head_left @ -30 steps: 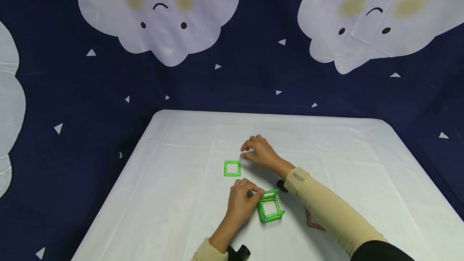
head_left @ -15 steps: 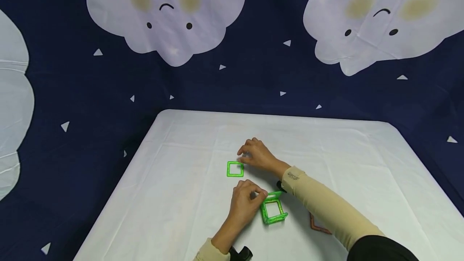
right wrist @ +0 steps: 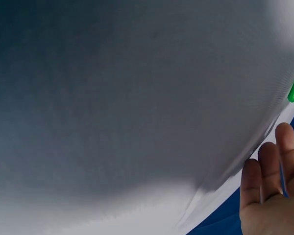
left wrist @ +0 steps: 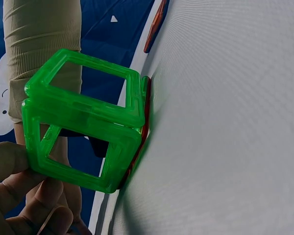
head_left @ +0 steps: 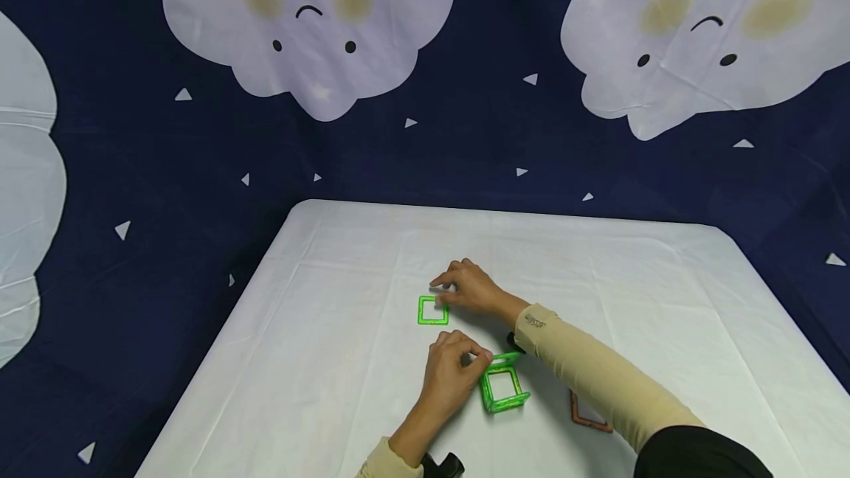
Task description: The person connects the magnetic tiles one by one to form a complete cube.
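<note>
Several green see-through square magnetic tiles form a box-like shape (head_left: 506, 406) on the table, right of my left hand (head_left: 446, 375). The left thumb and a finger pinch its upper far-left corner. In the left wrist view two green square sides (left wrist: 83, 115) meet at an edge, and a thin red edge (left wrist: 146, 115) runs along the bottom. A loose green square tile (head_left: 421, 311) lies flat farther back. My right hand (head_left: 473, 289) hovers at its right side, thumb over the tile's upper right corner, fingers apart. Whether the thumb touches it, I cannot tell.
A brownish-red tile frame (head_left: 591, 425) lies on the white table (head_left: 319, 360), partly hidden under the right forearm (head_left: 598, 375). Behind the far table edge hangs a dark blue cloth (head_left: 465, 161) with white clouds and small triangles.
The right hand has come down and left onto the loose green tile's right edge, its fingers still apart. The left hand keeps its pinch on the green box. The view has shifted slightly.
</note>
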Motion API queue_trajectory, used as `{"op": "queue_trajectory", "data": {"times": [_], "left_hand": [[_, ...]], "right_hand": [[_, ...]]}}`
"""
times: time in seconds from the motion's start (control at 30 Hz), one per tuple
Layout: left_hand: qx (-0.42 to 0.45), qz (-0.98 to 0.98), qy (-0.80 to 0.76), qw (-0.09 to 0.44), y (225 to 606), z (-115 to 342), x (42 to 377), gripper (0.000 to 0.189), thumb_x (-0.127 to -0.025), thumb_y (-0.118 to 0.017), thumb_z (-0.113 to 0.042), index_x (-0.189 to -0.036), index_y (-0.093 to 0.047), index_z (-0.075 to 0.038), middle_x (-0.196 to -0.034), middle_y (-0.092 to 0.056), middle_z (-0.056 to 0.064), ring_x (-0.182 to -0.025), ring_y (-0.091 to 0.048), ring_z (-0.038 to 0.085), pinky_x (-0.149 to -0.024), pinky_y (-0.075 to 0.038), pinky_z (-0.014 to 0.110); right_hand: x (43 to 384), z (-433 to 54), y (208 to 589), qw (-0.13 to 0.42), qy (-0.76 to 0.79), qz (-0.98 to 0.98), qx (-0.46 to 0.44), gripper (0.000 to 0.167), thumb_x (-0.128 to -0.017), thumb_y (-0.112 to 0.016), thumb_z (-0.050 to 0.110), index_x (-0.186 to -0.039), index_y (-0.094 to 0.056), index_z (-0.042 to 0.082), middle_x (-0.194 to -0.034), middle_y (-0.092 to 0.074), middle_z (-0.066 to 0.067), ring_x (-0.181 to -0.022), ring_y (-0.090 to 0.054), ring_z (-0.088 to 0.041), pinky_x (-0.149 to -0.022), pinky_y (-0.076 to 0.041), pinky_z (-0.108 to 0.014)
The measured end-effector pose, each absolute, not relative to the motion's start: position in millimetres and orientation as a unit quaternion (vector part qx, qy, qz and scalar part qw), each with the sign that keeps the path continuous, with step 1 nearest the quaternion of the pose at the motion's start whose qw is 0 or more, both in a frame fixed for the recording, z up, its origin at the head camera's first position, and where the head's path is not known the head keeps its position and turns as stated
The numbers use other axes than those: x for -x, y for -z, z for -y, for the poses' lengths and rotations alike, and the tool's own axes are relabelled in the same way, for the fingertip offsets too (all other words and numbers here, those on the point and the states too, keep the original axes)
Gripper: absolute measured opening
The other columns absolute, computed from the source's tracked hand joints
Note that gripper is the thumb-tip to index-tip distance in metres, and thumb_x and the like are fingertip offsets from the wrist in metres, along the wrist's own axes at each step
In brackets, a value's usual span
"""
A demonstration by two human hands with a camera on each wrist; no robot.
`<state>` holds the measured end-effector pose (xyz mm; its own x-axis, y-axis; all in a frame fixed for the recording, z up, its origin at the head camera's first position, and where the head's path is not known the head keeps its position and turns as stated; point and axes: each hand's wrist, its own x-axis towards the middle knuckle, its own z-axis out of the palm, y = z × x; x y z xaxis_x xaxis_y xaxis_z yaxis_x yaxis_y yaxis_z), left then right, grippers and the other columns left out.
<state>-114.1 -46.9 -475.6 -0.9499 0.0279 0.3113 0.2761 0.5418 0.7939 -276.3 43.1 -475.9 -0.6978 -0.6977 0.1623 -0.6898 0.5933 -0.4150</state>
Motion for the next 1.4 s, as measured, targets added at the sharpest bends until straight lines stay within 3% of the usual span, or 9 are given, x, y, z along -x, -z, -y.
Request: {"op": "queue_trajectory", "data": {"times": [0.37,0.93,1.4], "left_hand": [[0.088,0.868,0.469,0.137,477.5,46.9,114.9,0.010,-0.080,-0.071,-0.022,-0.072,-0.073,-0.018,-0.075,-0.063,-0.008,-0.075,-0.050,0.011,-0.071,-0.030,0.021],[0.087,0.873,0.460,0.140,476.2,46.7,114.0,0.010,-0.080,-0.072,-0.020,-0.070,-0.072,-0.017,-0.074,-0.062,-0.008,-0.076,-0.048,0.006,-0.070,-0.030,0.021],[0.092,0.872,0.458,0.148,475.7,47.0,114.3,0.008,-0.079,-0.071,-0.021,-0.072,-0.073,-0.018,-0.075,-0.062,-0.009,-0.077,-0.047,0.004,-0.073,-0.033,0.024]], "right_hand": [[277.1,-39.1,479.5,0.006,0.205,-0.900,0.386,0.036,-0.076,-0.075,0.038,-0.108,-0.072,0.024,-0.093,-0.060,-0.001,-0.081,-0.046,-0.013,-0.071,-0.037,-0.029],[277.9,-39.3,482.4,-0.029,0.187,-0.893,0.409,0.021,-0.078,-0.075,0.027,-0.098,-0.076,0.022,-0.079,-0.060,0.006,-0.071,-0.038,-0.008,-0.068,-0.032,-0.024],[276.6,-39.0,482.4,-0.032,0.198,-0.899,0.390,0.012,-0.079,-0.075,0.026,-0.089,-0.076,0.021,-0.081,-0.062,0.007,-0.072,-0.039,-0.008,-0.069,-0.034,-0.025]]}}
